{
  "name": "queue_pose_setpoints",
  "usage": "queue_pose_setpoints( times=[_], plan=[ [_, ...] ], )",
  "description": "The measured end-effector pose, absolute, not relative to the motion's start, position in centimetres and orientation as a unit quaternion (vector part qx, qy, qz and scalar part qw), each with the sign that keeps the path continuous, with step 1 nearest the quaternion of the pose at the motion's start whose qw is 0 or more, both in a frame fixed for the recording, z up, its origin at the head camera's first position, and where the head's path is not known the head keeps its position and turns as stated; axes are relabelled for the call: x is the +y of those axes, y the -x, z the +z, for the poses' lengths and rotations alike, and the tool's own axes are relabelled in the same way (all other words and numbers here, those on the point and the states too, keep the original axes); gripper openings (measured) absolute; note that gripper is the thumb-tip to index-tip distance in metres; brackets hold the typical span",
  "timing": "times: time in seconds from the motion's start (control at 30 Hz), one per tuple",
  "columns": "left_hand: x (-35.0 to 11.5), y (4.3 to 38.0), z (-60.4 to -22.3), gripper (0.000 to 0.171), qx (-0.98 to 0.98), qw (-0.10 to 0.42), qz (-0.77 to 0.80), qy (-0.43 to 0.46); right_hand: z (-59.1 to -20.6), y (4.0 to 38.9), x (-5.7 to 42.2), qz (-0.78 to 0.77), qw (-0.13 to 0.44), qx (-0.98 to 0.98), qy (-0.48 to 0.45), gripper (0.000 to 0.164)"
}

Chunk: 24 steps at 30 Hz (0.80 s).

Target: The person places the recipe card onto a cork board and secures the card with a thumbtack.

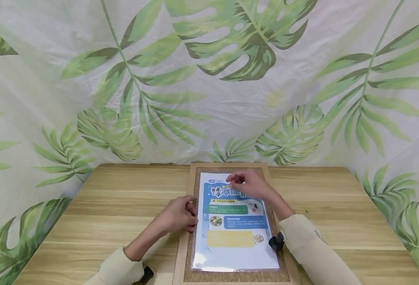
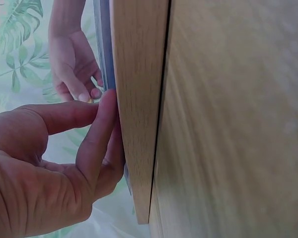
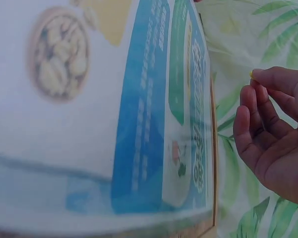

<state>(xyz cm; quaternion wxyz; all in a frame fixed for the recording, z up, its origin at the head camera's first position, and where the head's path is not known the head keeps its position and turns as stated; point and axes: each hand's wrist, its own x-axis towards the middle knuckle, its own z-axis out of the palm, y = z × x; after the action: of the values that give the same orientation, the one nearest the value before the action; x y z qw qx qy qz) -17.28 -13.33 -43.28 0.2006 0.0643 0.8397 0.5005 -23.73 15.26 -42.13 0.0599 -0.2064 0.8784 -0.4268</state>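
A printed poster in a clear plastic sleeve (image 1: pixel 237 257) lies on a wood-framed cork board (image 1: pixel 230 276). My left hand (image 1: pixel 177 213) is at the left edge of the board; its loosely bent fingertips touch the edge of the poster and the frame. Over the poster's top part, raised a little above it, is my right hand (image 1: pixel 248 184). Between its thumb and a finger it pinches a small yellow pushpin (image 3: pixel 252 74), of which only the yellow end shows. The right hand hides part of the poster's title.
The board stands on a wood-grain table (image 1: pixel 141 186), reaching its back edge. A tiny green thing (image 1: pixel 307 211) lies on the table to the board's right. Behind the table hangs a leaf-patterned cloth (image 1: pixel 230 99).
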Motion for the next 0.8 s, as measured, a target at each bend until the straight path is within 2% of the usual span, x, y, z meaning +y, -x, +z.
queue_pose_setpoints(
  times=[0.33, 0.8],
  plan=[
    [-12.7, 17.3, -43.4, 0.07, 0.846, 0.201, 0.491, -0.058, -43.3, 24.6, 13.8, -0.43, 0.064, 0.877, 0.204, 0.019],
    [-12.5, 17.0, -43.6, 0.071, 0.869, 0.174, 0.461, -0.052, -44.2, 26.8, 12.0, -0.429, 0.085, 0.881, 0.178, 0.02]
  ],
)
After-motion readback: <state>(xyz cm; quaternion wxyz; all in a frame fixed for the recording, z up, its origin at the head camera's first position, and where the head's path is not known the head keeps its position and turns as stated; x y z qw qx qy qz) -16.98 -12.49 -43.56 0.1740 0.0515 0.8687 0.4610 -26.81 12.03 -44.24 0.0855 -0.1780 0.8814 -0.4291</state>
